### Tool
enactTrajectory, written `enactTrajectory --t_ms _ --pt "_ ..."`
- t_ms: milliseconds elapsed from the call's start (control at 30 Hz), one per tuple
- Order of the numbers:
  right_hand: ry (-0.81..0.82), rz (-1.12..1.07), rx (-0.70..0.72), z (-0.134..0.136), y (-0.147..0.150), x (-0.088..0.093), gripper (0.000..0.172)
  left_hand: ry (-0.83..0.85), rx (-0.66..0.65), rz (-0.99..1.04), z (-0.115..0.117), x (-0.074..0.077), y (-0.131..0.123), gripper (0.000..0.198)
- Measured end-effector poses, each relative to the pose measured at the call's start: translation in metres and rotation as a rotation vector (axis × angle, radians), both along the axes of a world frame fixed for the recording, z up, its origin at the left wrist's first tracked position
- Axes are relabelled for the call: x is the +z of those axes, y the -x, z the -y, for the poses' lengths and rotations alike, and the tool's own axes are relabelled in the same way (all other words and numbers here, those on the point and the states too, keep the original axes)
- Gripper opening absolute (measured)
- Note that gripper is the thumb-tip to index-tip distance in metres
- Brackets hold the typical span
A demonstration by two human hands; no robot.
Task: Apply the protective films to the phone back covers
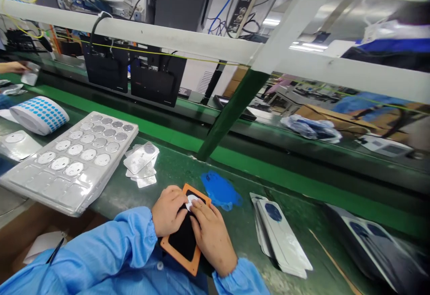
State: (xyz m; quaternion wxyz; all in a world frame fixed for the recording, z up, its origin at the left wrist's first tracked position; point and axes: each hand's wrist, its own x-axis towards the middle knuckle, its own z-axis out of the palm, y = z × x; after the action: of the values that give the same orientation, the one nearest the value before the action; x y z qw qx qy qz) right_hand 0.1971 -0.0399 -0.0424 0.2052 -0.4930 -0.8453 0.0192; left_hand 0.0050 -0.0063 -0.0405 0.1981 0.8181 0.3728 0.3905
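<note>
An orange frame point(181, 259) with a black inner panel point(184, 236) lies tilted at the front edge of the green bench. Near its far end sits a white round piece point(191, 201). My left hand point(169, 211) rests at the frame's left side, its curled fingers at the edge of the white piece. From the right, my right hand point(212, 232) lies over the frame, fingertips pressing on the white piece. Whether the fingers grip the piece cannot be made out.
At left are a clear tray point(50, 187) of round white discs, a label roll point(40, 114) and small cards point(141, 162). Blue film point(220, 190) lies beyond the frame. White plates point(282, 236) and dark panels point(372, 245) lie right. A person's hand point(13, 67) shows far left.
</note>
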Motion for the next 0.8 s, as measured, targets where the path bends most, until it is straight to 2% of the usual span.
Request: enactTrajectory --t_ms 100,167,300,333,367,433,533,633,733,800 --pt "0.078 -0.101 -0.082 0.000 -0.009 0.002 0.032 0.000 -0.062 -0.199 0.000 0.009 -0.010 0.036" --pt "0.082 -0.161 -0.250 -0.005 -0.041 0.010 0.033 -0.006 -0.075 -0.298 0.000 0.011 -0.013 0.032" --pt "0.003 -0.178 -0.710 -0.014 -0.153 0.036 0.056 -0.024 -0.054 -0.358 0.000 0.008 -0.012 0.026" --pt "0.033 -0.160 -0.844 -0.015 -0.181 0.040 0.064 -0.027 -0.046 -0.353 0.000 0.007 -0.012 0.026" --pt "0.195 -0.107 -0.991 -0.015 -0.204 0.042 0.069 -0.030 -0.037 -0.343 0.000 0.005 -0.012 0.025" --pt "0.350 -0.096 -1.047 -0.015 -0.236 0.041 0.060 -0.037 -0.017 -0.305 0.001 0.003 -0.014 0.024" --pt "0.439 -0.120 -1.009 -0.013 -0.251 0.034 0.040 -0.038 0.018 -0.224 0.003 -0.001 -0.015 0.020" --pt "0.383 -0.156 -1.056 -0.012 -0.256 0.035 0.033 -0.010 0.072 -0.124 0.004 -0.002 -0.013 0.013" --pt "0.333 -0.218 -1.091 -0.008 -0.261 0.051 0.030 0.074 0.108 -0.001 0.007 0.007 -0.007 0.010" --pt "0.257 -0.358 -1.056 -0.003 -0.247 0.065 0.033 0.185 0.109 0.087 0.010 0.017 -0.006 0.009"
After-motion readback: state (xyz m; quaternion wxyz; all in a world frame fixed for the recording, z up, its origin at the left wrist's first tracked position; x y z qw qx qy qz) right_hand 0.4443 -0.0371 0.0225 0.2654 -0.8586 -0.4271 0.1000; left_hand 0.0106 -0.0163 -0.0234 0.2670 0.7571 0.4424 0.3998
